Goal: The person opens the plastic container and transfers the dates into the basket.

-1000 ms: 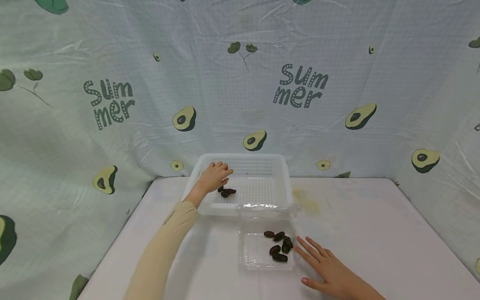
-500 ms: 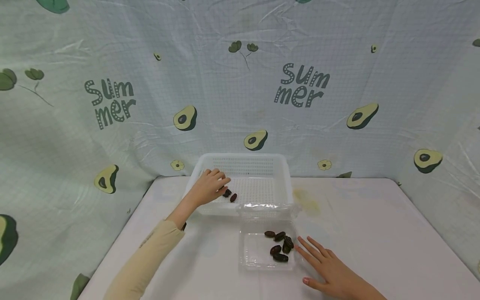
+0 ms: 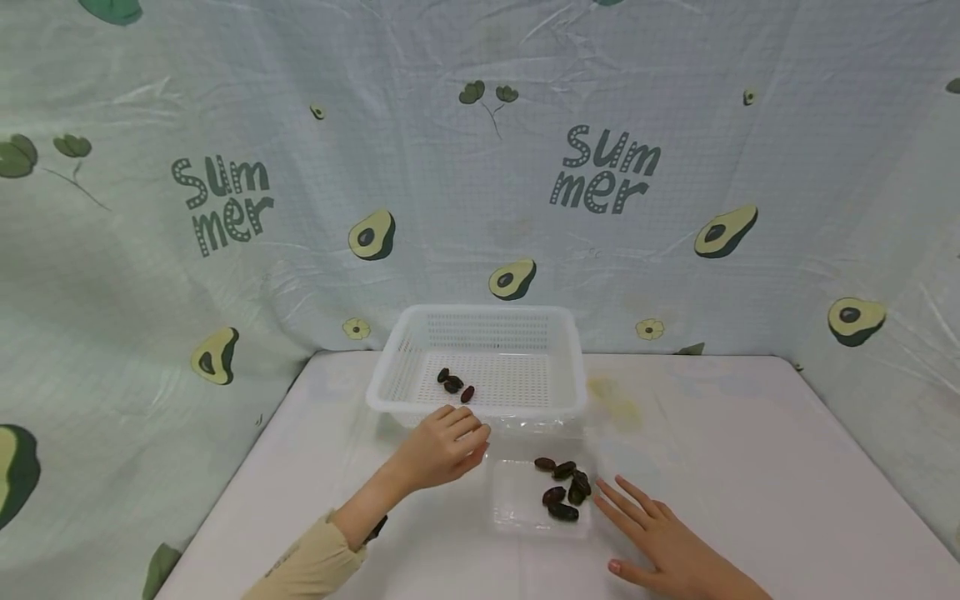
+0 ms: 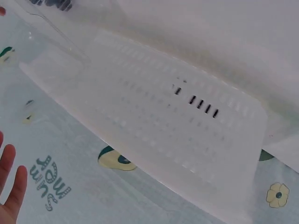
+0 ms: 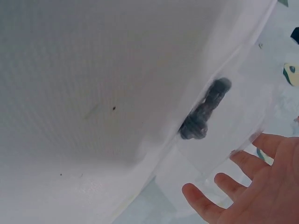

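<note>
The beige left sleeve (image 3: 318,562) bears a small dark marking (image 3: 282,560).

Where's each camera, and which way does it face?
Head: worn on the person's head, facing forward and down at white basket, clear tray and dark fruits; left hand and right hand show.
Left wrist: on that wrist, facing the basket; left fingers show.
Right wrist: on that wrist, facing the tray; right fingers show.
Head and right wrist share the tray and fruits.

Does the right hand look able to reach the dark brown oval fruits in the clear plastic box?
Likely yes: the right hand is beside the box, whose top looks open above the fruits.
</note>
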